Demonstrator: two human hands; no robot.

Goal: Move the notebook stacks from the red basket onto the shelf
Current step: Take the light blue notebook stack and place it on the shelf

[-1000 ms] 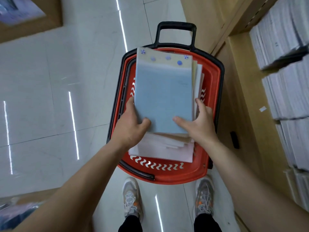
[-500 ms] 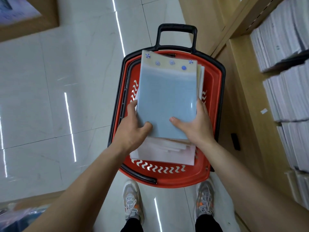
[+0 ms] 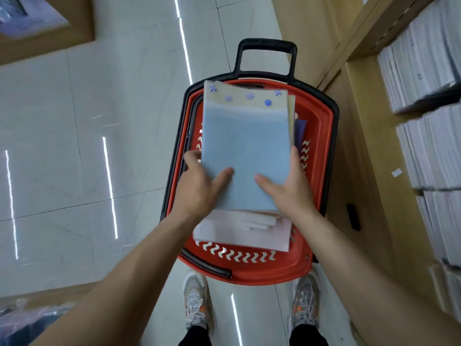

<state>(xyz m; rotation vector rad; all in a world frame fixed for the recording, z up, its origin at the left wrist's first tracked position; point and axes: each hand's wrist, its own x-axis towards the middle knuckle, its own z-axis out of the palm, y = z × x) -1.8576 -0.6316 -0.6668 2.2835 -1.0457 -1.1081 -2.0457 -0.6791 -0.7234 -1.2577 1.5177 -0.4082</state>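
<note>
One red basket (image 3: pixel 323 146) is standing on the glossy tiled floor (image 3: pixel 124 121), and two notebook stacks are showing in it: a blue stack (image 3: pixel 245 156) on top and a pink stack (image 3: pixel 239 233) lying flat beneath, poking out toward the person. Two bare hands are clamping the blue stack at its near end. The left hand (image 3: pixel 199 186) is clasping the left edge, thumb lying flat on the cover, fingers curling round the side. The right hand (image 3: pixel 289 188) is mirroring it on the right edge, thumb pointing inward. The thumbs are lying near each other but apart, and both forearms are reaching forward and down. The blue stack is sitting over the basket, its far end by the one black handle (image 3: pixel 265 44); I cannot tell whether it is resting on the pink stack or raised off it. Its cover is looking matte and rectangular, with a beige band carrying five small blue marks. The basket is plastic, black-rimmed, with wavy slots cut in its walls. At right, the wooden shelf (image 3: pixel 369 158) is holding at least three white piles (image 3: pixel 424 58). Two grey shoes (image 3: pixel 197 300) are standing behind the basket.
</note>
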